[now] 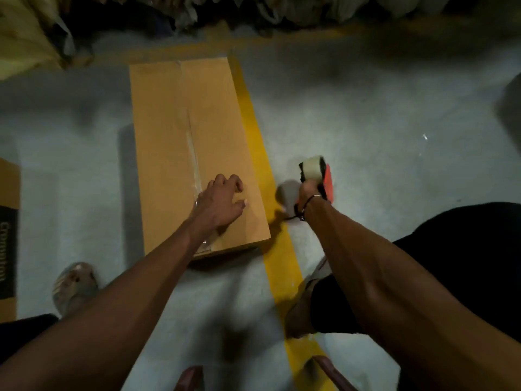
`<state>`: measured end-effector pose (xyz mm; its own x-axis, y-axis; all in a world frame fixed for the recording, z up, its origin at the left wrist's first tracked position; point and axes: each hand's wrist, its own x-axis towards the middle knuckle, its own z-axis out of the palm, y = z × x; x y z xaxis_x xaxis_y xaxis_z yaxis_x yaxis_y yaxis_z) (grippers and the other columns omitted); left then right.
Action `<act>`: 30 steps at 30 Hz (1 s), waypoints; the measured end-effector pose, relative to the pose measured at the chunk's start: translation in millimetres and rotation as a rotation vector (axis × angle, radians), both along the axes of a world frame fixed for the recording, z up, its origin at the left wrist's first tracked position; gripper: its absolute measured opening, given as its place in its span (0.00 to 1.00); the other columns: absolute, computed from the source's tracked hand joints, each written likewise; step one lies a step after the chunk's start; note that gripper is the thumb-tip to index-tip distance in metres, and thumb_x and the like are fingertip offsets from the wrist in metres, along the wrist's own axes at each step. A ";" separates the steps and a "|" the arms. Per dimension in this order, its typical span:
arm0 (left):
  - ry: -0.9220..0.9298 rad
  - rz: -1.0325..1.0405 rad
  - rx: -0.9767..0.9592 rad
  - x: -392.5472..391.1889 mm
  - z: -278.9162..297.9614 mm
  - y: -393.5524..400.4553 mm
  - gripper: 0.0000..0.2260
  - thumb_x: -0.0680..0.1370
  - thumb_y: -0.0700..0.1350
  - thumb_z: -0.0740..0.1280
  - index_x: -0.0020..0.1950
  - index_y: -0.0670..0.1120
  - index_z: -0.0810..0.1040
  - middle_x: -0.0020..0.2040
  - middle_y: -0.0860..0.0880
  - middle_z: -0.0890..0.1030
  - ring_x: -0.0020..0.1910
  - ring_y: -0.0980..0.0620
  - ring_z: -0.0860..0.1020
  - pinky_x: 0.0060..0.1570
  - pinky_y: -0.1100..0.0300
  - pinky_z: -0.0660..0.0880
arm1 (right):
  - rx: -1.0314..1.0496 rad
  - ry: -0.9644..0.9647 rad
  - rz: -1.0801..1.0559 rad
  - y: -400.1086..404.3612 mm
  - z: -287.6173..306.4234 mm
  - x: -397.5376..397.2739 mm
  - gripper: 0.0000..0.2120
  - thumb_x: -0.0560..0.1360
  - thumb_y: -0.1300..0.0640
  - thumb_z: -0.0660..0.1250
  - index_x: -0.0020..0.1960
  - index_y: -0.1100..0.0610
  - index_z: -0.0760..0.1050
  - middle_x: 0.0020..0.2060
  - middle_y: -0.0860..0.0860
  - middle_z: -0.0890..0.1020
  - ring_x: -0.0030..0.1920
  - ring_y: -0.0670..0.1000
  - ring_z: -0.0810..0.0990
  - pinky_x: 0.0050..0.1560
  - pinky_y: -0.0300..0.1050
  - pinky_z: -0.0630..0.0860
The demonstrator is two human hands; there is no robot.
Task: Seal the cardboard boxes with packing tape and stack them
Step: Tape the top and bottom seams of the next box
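A long brown cardboard box [180, 131] lies closed on the grey floor, with a strip of clear tape [194, 153] running along its centre seam. My left hand [221, 200] rests on the near end of the box top, fingers spread and lightly bent, over the tape. To the right of the box, off its edge, my right hand [308, 193] grips the handle of a red tape dispenser [317, 172] carrying a roll of clear tape, held above the floor.
A yellow floor line [267, 193] runs along the box's right side toward me. Another cardboard box [8, 221] with dark printing sits at the left edge. My sandalled foot [74, 286] is near left. Bags and bundles are piled along the back.
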<state>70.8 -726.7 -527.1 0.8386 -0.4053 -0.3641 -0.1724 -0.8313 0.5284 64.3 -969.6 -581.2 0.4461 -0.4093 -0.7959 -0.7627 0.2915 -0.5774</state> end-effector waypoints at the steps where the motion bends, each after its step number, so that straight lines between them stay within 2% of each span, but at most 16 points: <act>1: 0.049 -0.012 -0.011 2.4 6.5 2.8 0.11 0.80 0.50 0.69 0.60 0.52 0.73 0.60 0.46 0.73 0.59 0.45 0.76 0.57 0.47 0.76 | 0.009 0.006 -0.007 -7.6 15.1 -1.2 0.15 0.84 0.55 0.48 0.39 0.49 0.62 0.37 0.47 0.68 0.34 0.46 0.68 0.35 0.42 0.70; 3: 0.089 -0.040 -0.002 0.7 23.3 11.8 0.08 0.81 0.42 0.66 0.59 0.51 0.75 0.58 0.43 0.74 0.56 0.43 0.78 0.53 0.53 0.74 | 0.123 0.022 -0.106 -18.4 48.0 -7.5 0.16 0.82 0.55 0.50 0.36 0.50 0.63 0.32 0.46 0.68 0.25 0.45 0.67 0.25 0.35 0.63; 4: 0.086 -0.047 0.010 -2.2 34.0 17.8 0.10 0.80 0.40 0.65 0.60 0.49 0.76 0.58 0.43 0.74 0.54 0.43 0.78 0.51 0.53 0.74 | 0.203 0.026 -0.146 -19.4 62.5 -11.2 0.16 0.81 0.55 0.50 0.35 0.50 0.64 0.31 0.46 0.67 0.21 0.44 0.65 0.24 0.32 0.60; 6: 0.070 -0.055 0.031 -11.2 60.6 32.5 0.13 0.80 0.37 0.63 0.63 0.47 0.77 0.59 0.42 0.73 0.54 0.43 0.78 0.53 0.51 0.76 | 0.334 -0.043 -0.123 -8.6 95.0 -19.0 0.18 0.82 0.58 0.46 0.38 0.51 0.67 0.33 0.47 0.68 0.19 0.43 0.65 0.26 0.31 0.58; 9: 0.027 -0.039 0.059 -24.7 104.1 57.2 0.14 0.80 0.36 0.62 0.63 0.47 0.77 0.59 0.42 0.73 0.55 0.43 0.78 0.54 0.50 0.77 | 0.492 -0.149 -0.040 3.5 142.5 -32.4 0.17 0.83 0.61 0.47 0.51 0.54 0.74 0.37 0.50 0.75 0.22 0.44 0.71 0.24 0.34 0.68; 11: -0.009 -0.009 0.059 -34.3 131.6 76.2 0.14 0.79 0.36 0.61 0.62 0.47 0.77 0.59 0.42 0.73 0.56 0.43 0.78 0.53 0.52 0.76 | 0.624 -0.195 -0.020 16.2 172.4 -43.9 0.14 0.83 0.61 0.50 0.59 0.57 0.74 0.38 0.52 0.74 0.29 0.48 0.75 0.32 0.42 0.74; 12: -0.018 0.020 0.054 -40.2 144.6 86.4 0.14 0.79 0.35 0.61 0.62 0.46 0.78 0.59 0.43 0.74 0.56 0.44 0.78 0.53 0.53 0.76 | 0.679 -0.200 0.011 23.8 188.0 -48.2 0.14 0.83 0.61 0.50 0.61 0.58 0.73 0.38 0.53 0.74 0.32 0.49 0.75 0.38 0.45 0.74; 13: -0.021 0.060 0.043 -46.9 156.8 96.3 0.13 0.80 0.35 0.61 0.61 0.46 0.78 0.58 0.43 0.75 0.55 0.44 0.78 0.52 0.54 0.75 | 0.726 -0.218 0.056 34.3 206.3 -54.2 0.14 0.82 0.59 0.51 0.61 0.60 0.73 0.39 0.54 0.73 0.34 0.50 0.74 0.41 0.46 0.73; 15: -0.010 0.188 -0.007 -61.3 177.1 113.8 0.10 0.81 0.37 0.62 0.58 0.44 0.80 0.55 0.44 0.78 0.52 0.45 0.78 0.47 0.56 0.75 | 0.738 -0.249 0.184 56.9 244.8 -66.3 0.15 0.80 0.57 0.51 0.56 0.62 0.73 0.38 0.54 0.72 0.34 0.50 0.72 0.38 0.44 0.72; 18: 0.181 0.528 -0.280 -82.1 199.5 124.0 0.07 0.84 0.42 0.63 0.54 0.44 0.80 0.48 0.47 0.80 0.46 0.50 0.78 0.39 0.58 0.75 | 0.525 -0.259 0.432 77.6 282.6 -88.1 0.17 0.79 0.48 0.53 0.47 0.60 0.72 0.33 0.52 0.72 0.29 0.48 0.70 0.28 0.38 0.70; 21: 0.447 0.786 -0.575 -102.7 213.3 128.0 0.07 0.85 0.43 0.64 0.54 0.42 0.80 0.47 0.45 0.81 0.43 0.51 0.79 0.41 0.57 0.78 | 0.382 -0.257 0.633 89.4 295.6 -115.2 0.26 0.83 0.36 0.52 0.46 0.58 0.72 0.31 0.51 0.72 0.27 0.47 0.68 0.24 0.39 0.68; 25: 0.719 0.900 -0.835 -128.4 212.3 125.4 0.08 0.86 0.43 0.62 0.58 0.40 0.77 0.50 0.40 0.80 0.47 0.46 0.81 0.45 0.54 0.81 | 0.345 -0.311 0.814 109.1 299.1 -139.3 0.29 0.82 0.32 0.52 0.50 0.58 0.72 0.32 0.51 0.71 0.28 0.47 0.66 0.26 0.39 0.67; 30: 0.896 0.895 -1.097 -142.9 217.1 121.2 0.09 0.85 0.41 0.62 0.59 0.37 0.78 0.51 0.38 0.81 0.49 0.43 0.81 0.44 0.52 0.84 | 0.421 -0.369 0.942 124.6 295.3 -147.0 0.26 0.82 0.34 0.54 0.53 0.59 0.71 0.33 0.51 0.70 0.30 0.48 0.66 0.30 0.40 0.66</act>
<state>-72.1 -605.5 -310.0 0.6285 -0.3168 -0.7104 0.7764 0.3102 0.5486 -82.7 -845.0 -285.9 0.6773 0.4944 -0.5449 -0.5834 -0.0905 -0.8072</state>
